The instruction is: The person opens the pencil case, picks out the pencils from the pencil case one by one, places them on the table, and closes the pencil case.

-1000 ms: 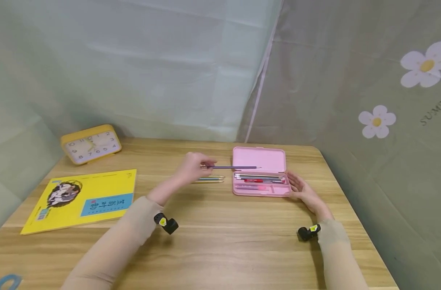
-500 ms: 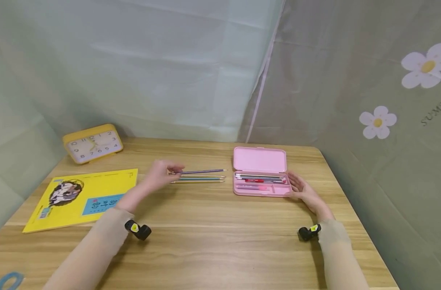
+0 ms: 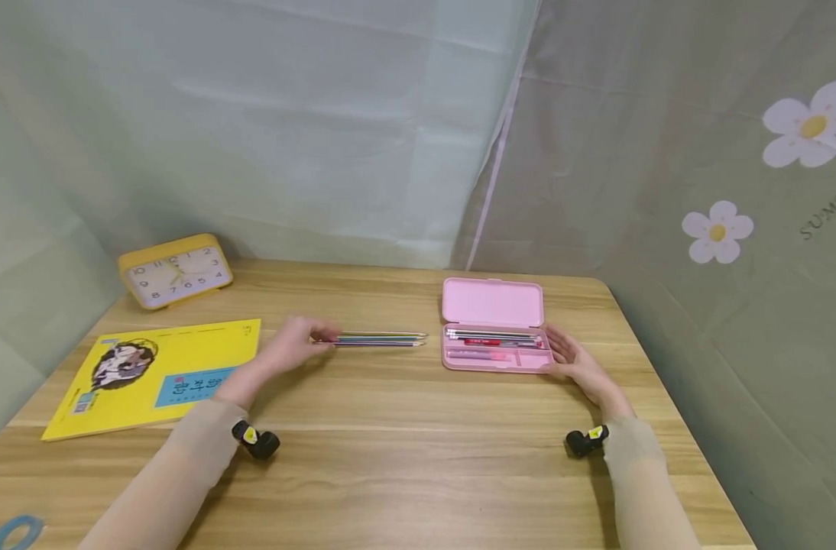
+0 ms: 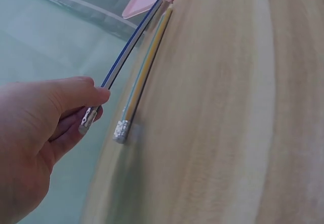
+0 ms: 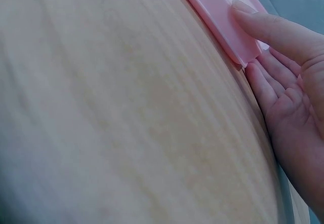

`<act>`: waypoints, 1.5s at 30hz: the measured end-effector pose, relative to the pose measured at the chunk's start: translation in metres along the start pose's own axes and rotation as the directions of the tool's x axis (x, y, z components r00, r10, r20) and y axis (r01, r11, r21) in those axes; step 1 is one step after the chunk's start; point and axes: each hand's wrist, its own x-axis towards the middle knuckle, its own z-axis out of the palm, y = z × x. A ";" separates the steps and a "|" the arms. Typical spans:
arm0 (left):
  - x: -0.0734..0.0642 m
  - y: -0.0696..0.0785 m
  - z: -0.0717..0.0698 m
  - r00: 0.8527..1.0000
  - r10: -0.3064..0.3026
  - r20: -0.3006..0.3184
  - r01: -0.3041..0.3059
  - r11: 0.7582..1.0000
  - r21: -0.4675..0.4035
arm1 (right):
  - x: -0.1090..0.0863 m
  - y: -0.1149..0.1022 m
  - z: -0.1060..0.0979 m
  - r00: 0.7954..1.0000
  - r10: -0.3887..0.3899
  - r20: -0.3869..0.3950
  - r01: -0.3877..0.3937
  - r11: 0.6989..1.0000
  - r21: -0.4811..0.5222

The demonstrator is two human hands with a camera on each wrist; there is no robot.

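My left hand (image 3: pixel 294 345) pinches a dark blue and silver striped pencil (image 4: pixel 126 49) near its silver eraser end, between thumb and fingers. In the head view the pencil points right, along the near side of several other striped pencils (image 3: pixel 385 334). The left wrist view shows it over the table, beside a yellow and light-blue pencil (image 4: pixel 147 64). To the right lies an opened pink pencil case (image 3: pixel 492 302) with pencils and a red pen (image 3: pixel 483 343) inside. At the case's right end my right hand (image 3: pixel 583 370) holds it, thumb over the rim and fingers against the outer side.
A yellow book (image 3: pixel 136 393) lies left of my left forearm, which overlaps its corner. Behind the book stands a yellow alarm clock (image 3: pixel 177 275). A blue ring-shaped thing (image 3: pixel 19 531) sits at the front left. Curtains (image 3: pixel 322 153) hang behind the table.
My left hand has carried the striped pencil left, away from the pencil case, then slightly nearer me, from the far side of the other pencils to their near side. My right hand stays put.
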 end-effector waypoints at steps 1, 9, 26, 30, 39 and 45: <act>0.000 -0.001 0.001 1.000 0.003 0.000 -0.003 1.000 -0.002 | 0.000 0.000 0.000 1.000 0.000 0.000 0.000 1.000 0.002; 0.001 -0.004 0.008 1.000 -0.020 0.017 0.020 1.000 0.004 | 0.001 -0.001 0.000 1.000 0.007 0.004 -0.007 1.000 0.006; 0.002 -0.004 0.011 1.000 -0.003 0.021 0.001 0.996 0.088 | 0.000 -0.003 0.001 1.000 0.020 -0.003 -0.020 1.000 -0.003; 0.002 -0.004 0.012 1.000 0.015 0.022 -0.017 0.994 0.111 | 0.000 -0.003 0.001 1.000 0.018 -0.005 -0.018 1.000 0.002; 0.002 -0.007 0.012 0.999 -0.015 0.044 0.010 0.994 0.107 | 0.000 -0.003 0.001 1.000 0.015 0.000 -0.015 1.000 -0.002; 0.002 -0.006 0.012 0.999 0.006 0.038 -0.011 0.993 0.115 | 0.000 -0.002 0.001 1.000 0.009 -0.001 -0.009 1.000 0.009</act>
